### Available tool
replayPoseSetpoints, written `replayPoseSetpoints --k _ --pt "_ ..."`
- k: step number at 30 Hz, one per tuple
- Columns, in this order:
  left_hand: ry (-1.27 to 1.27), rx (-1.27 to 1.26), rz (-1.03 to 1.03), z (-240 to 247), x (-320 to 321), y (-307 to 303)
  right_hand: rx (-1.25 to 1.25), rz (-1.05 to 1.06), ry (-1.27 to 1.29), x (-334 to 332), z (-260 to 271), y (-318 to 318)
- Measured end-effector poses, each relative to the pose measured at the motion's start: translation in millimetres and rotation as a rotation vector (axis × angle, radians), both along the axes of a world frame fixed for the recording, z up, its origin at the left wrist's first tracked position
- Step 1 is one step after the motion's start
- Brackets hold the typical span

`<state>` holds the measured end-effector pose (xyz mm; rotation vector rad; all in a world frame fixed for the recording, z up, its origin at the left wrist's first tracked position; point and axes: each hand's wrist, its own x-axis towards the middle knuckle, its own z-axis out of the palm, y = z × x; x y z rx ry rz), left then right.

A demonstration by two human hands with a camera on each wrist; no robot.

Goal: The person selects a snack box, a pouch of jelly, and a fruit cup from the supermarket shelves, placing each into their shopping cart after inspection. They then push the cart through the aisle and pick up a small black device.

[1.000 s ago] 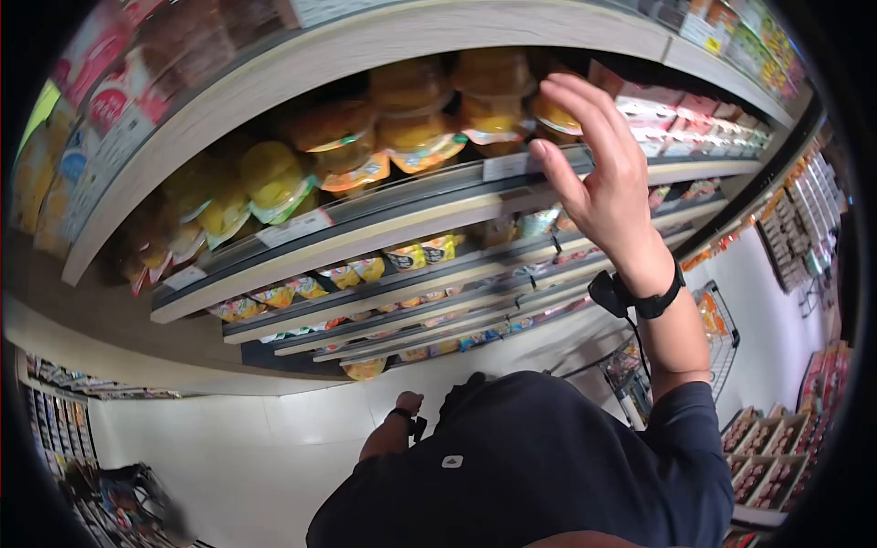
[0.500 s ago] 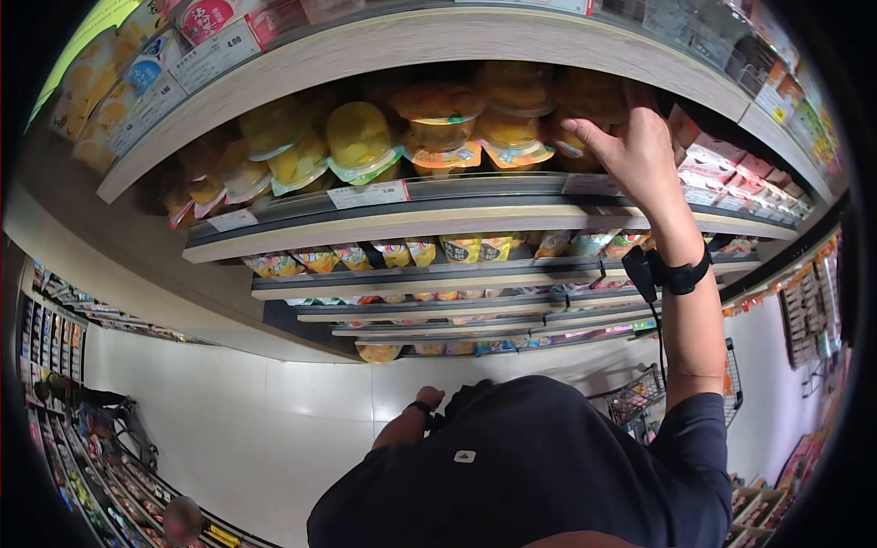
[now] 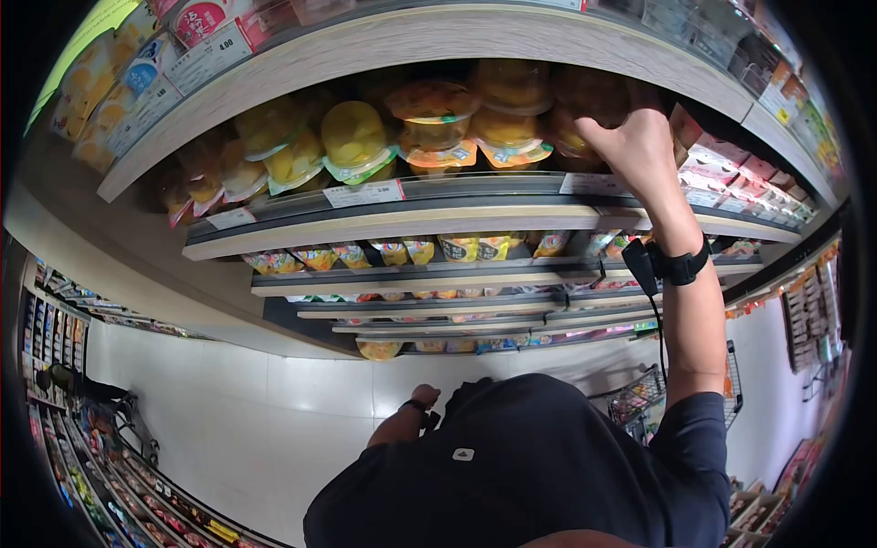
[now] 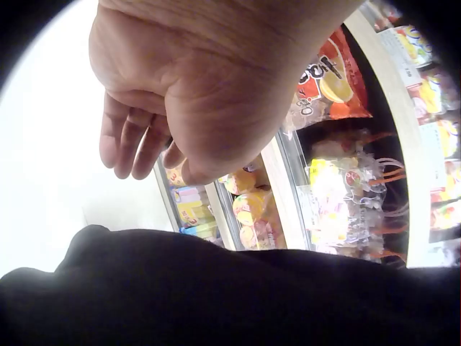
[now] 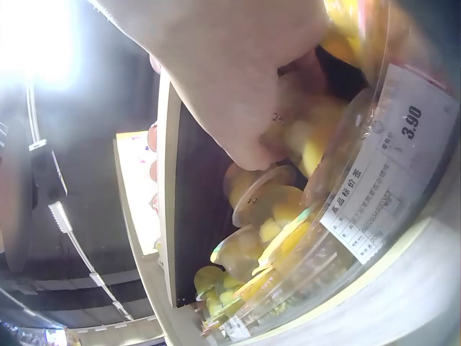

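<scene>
My right hand (image 3: 637, 151) reaches into the upper shelf and grips a fruit jelly cup (image 3: 589, 91), its thumb across the near side. The other fingers are mostly hidden behind the cup. Left of it, stacked cups of yellow and orange fruit jelly (image 3: 513, 123) stand in a row. In the right wrist view, another fruit cup (image 5: 270, 205) sits just past the thumb. My left hand (image 4: 180, 101) hangs low beside my body with relaxed fingers and nothing in it; in the head view it shows small above the floor.
A wooden shelf board (image 3: 402, 41) runs close above the right hand. A clear front lip with a price tag (image 5: 389, 166) borders the cups. Pink-and-white boxes (image 3: 731, 169) stand to the right. Lower shelves hold bagged snacks (image 3: 475, 247). A shopping cart (image 3: 639, 397) stands on the right.
My right hand has gone from raised in front of the shelf to in among the cups, and its thumb has bent in against one. The left hand still hangs low.
</scene>
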<state>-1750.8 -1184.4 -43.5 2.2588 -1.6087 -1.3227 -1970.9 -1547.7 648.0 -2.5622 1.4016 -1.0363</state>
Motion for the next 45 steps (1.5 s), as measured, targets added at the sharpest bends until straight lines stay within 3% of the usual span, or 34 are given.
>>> replayPoseSetpoints --k 2,5,7,9,11,13,15,17,18,19,20,21,22,24,25,27,29,30,33,37,38,45 --pt "-0.034 -0.061 -0.058 2 -4 -7 -0.147 0.181 -0.29 -3 -11 -6" --pt "0.021 0.077 -0.045 18 -11 -21 -0.351 0.12 -0.302 -8 -14 0" --pt "0.132 0.117 0.187 21 -13 -25 -0.366 0.115 -0.315 -14 -24 4" --pt "0.157 0.155 0.271 28 -15 -28 -0.384 0.118 -0.325 -21 -33 5" --pt "0.184 0.199 0.354 38 -17 -30 -0.736 0.358 -0.419 -31 -41 7" --pt "0.131 0.115 0.205 35 -8 -32 -0.889 0.577 -0.426 -47 -52 20" --pt "0.125 0.03 0.25 36 -10 -42 -0.164 1.114 -0.674 -81 -95 35" --pt "0.169 -0.038 0.321 38 -10 -52 -0.452 0.974 -0.267 -118 -99 68" --pt "0.187 -0.019 0.349 38 -8 -60 -0.651 0.942 -0.215 -118 -98 79" --pt "0.184 -0.024 0.354 40 -7 -72 -0.659 0.836 -0.176 -129 -113 87" --pt "0.165 -0.099 0.317 30 -3 -84 -0.618 0.775 -0.235 -135 -128 92" --pt "0.242 -0.057 0.346 62 -9 -101 -0.581 0.705 -0.293 -141 -140 95" --pt "0.434 -0.195 0.359 65 -7 -114 -0.507 0.589 -0.322 -151 -152 101" --pt "0.509 -0.177 0.337 128 -27 -149 -0.404 0.324 -0.311 -180 -173 115" --pt "0.575 -0.212 0.234 115 -22 -166 -0.328 0.175 -0.324 -194 -182 126" --pt "0.649 -0.144 0.176 150 -39 -193 -0.128 -0.077 -0.469 -219 -211 149" --pt "0.666 -0.087 0.163 176 -54 -214 0.193 -0.243 -1.004 -224 -237 180" --pt "0.663 -0.051 0.112 167 -56 -224 0.232 -0.28 -1.191 -227 -244 190" --pt "0.549 -0.119 -0.119 148 -76 -247 0.368 -0.506 -1.327 -254 -281 224" --pt "0.466 -0.09 -0.423 204 -136 -267 0.407 -0.748 -1.349 -278 -301 268" --pt "0.464 -0.083 -0.499 213 -151 -270 0.351 -0.811 -1.242 -286 -313 278" --pt "0.678 -0.013 -0.57 205 -237 -295 0.329 -1.106 -0.944 -334 -332 332"
